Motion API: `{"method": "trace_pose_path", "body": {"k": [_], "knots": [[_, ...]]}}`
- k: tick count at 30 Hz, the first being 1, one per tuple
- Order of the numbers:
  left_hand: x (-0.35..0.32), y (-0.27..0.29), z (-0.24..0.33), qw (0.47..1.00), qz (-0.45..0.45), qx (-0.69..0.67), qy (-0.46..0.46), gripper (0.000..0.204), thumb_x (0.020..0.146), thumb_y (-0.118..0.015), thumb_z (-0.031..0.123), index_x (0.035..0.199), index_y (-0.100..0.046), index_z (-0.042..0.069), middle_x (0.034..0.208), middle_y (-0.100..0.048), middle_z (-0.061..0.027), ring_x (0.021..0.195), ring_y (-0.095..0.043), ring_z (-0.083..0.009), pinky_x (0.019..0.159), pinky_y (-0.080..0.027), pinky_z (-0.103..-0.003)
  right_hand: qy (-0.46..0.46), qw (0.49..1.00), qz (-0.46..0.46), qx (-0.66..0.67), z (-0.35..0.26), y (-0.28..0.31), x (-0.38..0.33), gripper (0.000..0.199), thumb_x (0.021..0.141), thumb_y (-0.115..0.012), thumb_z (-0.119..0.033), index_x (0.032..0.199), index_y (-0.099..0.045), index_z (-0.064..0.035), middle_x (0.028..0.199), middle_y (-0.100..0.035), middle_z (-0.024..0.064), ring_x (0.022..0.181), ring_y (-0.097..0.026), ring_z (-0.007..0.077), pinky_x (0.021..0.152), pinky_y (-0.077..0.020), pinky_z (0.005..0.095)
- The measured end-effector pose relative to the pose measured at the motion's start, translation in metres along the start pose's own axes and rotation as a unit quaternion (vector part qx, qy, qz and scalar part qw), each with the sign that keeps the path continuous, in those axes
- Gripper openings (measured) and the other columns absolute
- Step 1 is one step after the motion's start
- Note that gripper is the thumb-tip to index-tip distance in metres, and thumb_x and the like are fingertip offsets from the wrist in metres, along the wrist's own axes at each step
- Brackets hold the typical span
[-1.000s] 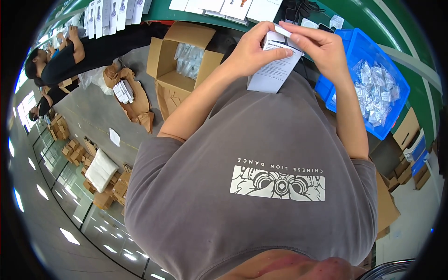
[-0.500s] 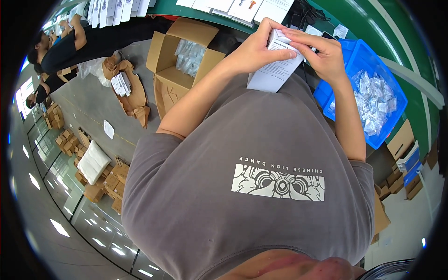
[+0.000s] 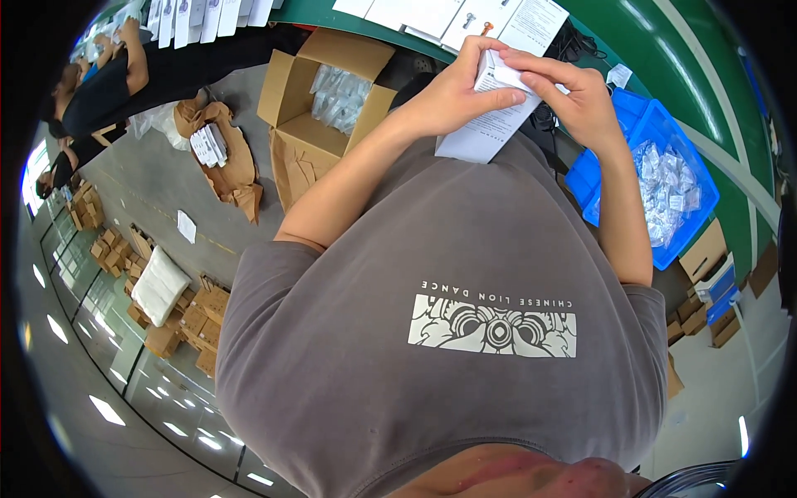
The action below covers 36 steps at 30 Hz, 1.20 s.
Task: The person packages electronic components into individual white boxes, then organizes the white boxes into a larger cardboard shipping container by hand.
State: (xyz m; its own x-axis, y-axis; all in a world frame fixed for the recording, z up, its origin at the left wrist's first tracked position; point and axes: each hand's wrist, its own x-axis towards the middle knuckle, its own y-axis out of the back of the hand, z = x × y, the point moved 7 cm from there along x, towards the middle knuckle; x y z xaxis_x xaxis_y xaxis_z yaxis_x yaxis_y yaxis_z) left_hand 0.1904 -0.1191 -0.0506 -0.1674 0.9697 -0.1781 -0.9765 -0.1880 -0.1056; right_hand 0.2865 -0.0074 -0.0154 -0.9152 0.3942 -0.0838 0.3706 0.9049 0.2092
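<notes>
A white printed carton (image 3: 480, 137) stands tilted close against my shirt, at the near edge of the green table. My left hand (image 3: 465, 90) grips its upper left side, with the thumb across the printed face. At the carton's top end, my right hand (image 3: 573, 93) bends its fingers over the edge and meets the left fingertips. The top flap is partly hidden under the fingers. Beyond the hands, several flat white boxes (image 3: 432, 18) with pictures on them lie on the table.
A blue bin (image 3: 696, 236) of small clear plastic packets stands at my right. To the left, an open cardboard box (image 3: 286, 91) holds clear bagged items. Brown paper (image 3: 241, 178) with white boxes lies on the floor. Another person (image 3: 100, 95) works at the far left; dark cables (image 3: 573, 46) lie behind.
My view has shifted slightly, so the table items appear farther right. Both hands keep their hold on the carton, with only a small shift of the right fingers.
</notes>
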Motion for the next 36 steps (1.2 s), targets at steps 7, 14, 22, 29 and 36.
{"method": "trace_pose_path", "body": {"k": [7,14,22,29,36], "knots": [[0.006,0.039,0.012,0.999,-0.036,0.018,0.003,0.063,0.095,-0.067,0.025,0.138,-0.024,0.005,0.118,-0.057,-0.0148,0.112,-0.057,-0.0188,0.089,-0.050,-0.032,0.018,0.996,0.072,-0.052,-0.015,-0.015,0.035,0.022,0.094,-0.063,-0.010,0.114,-0.073,-0.0083,0.100,-0.075,0.0070,0.086,-0.069,0.0108,0.078,-0.0539,0.0243],[0.017,0.064,0.017,0.997,-0.056,0.036,-0.033,0.070,0.093,-0.070,0.029,0.136,-0.023,0.001,0.121,-0.055,-0.0204,0.110,-0.059,-0.0220,0.089,-0.051,-0.033,0.041,0.988,0.124,-0.080,-0.030,-0.029,0.048,0.021,0.094,-0.063,-0.009,0.112,-0.073,-0.0077,0.100,-0.075,0.0067,0.086,-0.070,0.0120,0.077,-0.0542,0.0247],[0.022,0.078,0.025,0.993,-0.115,0.008,-0.007,0.067,0.094,-0.068,0.027,0.140,-0.023,0.004,0.126,-0.052,-0.0178,0.116,-0.055,-0.0208,0.094,-0.048,-0.034,0.022,0.986,0.132,-0.098,-0.035,-0.039,0.056,0.021,0.094,-0.061,-0.007,0.113,-0.072,-0.0064,0.108,-0.074,0.0057,0.095,-0.071,0.0152,0.083,-0.0543,0.0263],[0.026,0.086,0.027,0.991,-0.132,0.006,-0.019,0.064,0.095,-0.067,0.023,0.141,-0.027,0.005,0.130,-0.049,-0.0139,0.122,-0.049,-0.0201,0.101,-0.043,-0.034,-0.009,0.991,0.111,-0.073,-0.041,-0.038,0.061,0.025,0.093,-0.063,-0.011,0.117,-0.070,-0.0067,0.118,-0.071,0.0073,0.110,-0.067,0.0201,0.092,-0.0523,0.0303],[0.030,0.114,0.025,0.989,-0.120,0.043,-0.070,0.064,0.092,-0.067,0.018,0.141,-0.028,0.005,0.134,-0.047,-0.0133,0.126,-0.046,-0.0190,0.104,-0.040,-0.034,0.016,0.984,0.059,-0.165,-0.055,-0.069,0.079,0.037,0.093,-0.061,-0.013,0.130,-0.062,-0.0071,0.133,-0.063,0.0095,0.129,-0.054,0.0247,0.109,-0.0396,0.0369]]}}
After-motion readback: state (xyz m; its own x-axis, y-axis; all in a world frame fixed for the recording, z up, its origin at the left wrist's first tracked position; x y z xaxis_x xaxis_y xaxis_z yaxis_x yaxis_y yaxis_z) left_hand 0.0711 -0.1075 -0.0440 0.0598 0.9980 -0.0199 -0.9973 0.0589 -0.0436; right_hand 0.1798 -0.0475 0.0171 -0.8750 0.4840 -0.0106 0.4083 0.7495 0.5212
